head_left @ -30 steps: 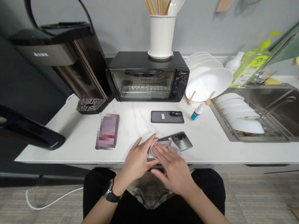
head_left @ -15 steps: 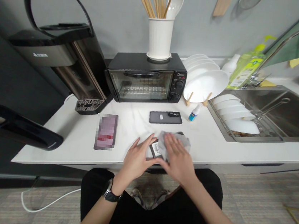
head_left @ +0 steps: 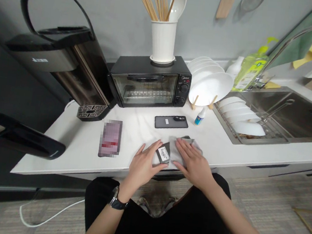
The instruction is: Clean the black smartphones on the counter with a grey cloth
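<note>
L hand (head_left: 142, 167) at the near end of the phone (head_left: 164, 154), thumb and fingers spread in a V round its labelled end. R hand (head_left: 194, 163) flat on a grey cloth (head_left: 179, 152), fingers nearly together, thumb out; cloth covers the phone's other end, prob. incl. the camera, hard to tell. Phone lies on the bench (head_left: 139, 130) nr its front edge. Black phone (head_left: 171, 122) just behind, spray btl (head_left: 200, 117) beside that.

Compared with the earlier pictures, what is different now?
The right hand slid the grey cloth rightward across the grey phone, uncovering its labelled end and mostly covering its camera end. The left hand, black phone and small bottle stayed in place.
</note>
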Available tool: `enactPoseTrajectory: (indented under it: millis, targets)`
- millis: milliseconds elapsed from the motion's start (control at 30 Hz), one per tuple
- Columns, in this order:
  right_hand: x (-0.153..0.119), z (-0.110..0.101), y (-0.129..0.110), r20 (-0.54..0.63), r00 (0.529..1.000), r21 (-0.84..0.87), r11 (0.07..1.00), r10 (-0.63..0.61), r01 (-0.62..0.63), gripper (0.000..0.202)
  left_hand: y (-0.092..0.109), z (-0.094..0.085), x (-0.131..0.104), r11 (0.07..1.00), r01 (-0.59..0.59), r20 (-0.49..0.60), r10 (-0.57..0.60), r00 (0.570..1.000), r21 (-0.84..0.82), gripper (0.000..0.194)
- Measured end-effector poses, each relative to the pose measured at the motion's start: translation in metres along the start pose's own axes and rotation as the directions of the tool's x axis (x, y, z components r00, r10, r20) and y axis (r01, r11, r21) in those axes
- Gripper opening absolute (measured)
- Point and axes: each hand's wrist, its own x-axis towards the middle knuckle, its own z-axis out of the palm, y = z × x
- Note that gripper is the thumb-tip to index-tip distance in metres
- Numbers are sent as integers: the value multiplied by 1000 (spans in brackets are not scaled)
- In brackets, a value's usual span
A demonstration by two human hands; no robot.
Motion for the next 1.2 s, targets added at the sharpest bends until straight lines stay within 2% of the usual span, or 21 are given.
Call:
enactPoseTrajectory:
  millis: [100,200,300,367,433,533,600,667,733,767,833,900,933,1000,1067,1100,1200]
  targets:
    - [-6,-3,21,-47,998,-6,999,43,-43,63,2,0,1,998,-3,4,3,1000,58,85]
    - [-9,0,24,-118,991,75,995,66,-57,48,4,2,3,995,23,-4,-22,1000,95,76]
    - [-8,4,18,-234,945,232,957,231,-176,41,8,3,6,996,42,-29,-40,999,76,56]
    - [-5,2,17,-291,856,376,874,427,-308,43,10,3,9,998,53,-22,-52,998,43,51]
    - [-1,-3,19,-304,728,529,744,614,-407,55,12,2,13,998,65,-7,-65,998,-4,52]
    - [8,-15,24,-321,541,705,577,777,-411,61,12,2,17,988,68,-14,-70,997,-140,55]
    - [12,-21,24,-349,467,760,537,812,-366,59,12,4,18,954,101,-25,-113,993,-282,57]
    - [16,-24,22,-385,445,760,552,808,-344,57,10,6,18,902,150,-30,-177,984,-405,54]
    - [20,-23,20,-425,486,710,614,764,-345,55,8,9,16,869,169,-43,-213,976,-466,50]
    - [23,-21,19,-445,526,670,659,725,-341,53,8,10,16,866,163,-57,-215,975,-473,48]
    - [28,-16,19,-480,637,570,767,603,-296,47,7,12,15,879,142,-81,-200,977,-454,39]
    - [35,-11,17,-493,763,439,877,418,-197,38,6,13,15,896,124,-93,-179,979,-426,26]
    - [38,-8,13,-487,814,364,921,316,-141,35,6,13,16,902,117,-97,-172,980,-416,21]
    - [44,-2,0,-441,887,217,975,135,-40,34,5,14,17,908,104,-99,-157,983,-406,16]
    - [48,4,-21,-360,933,115,992,-6,51,34,3,16,18,930,91,-104,-136,985,-357,10]
    - [50,7,-31,-319,945,83,991,-72,103,35,2,17,18,945,85,-109,-125,986,-314,12]
    - [53,9,-46,-226,935,4,960,-272,280,38,-1,20,17,976,86,-127,-113,985,-201,23]
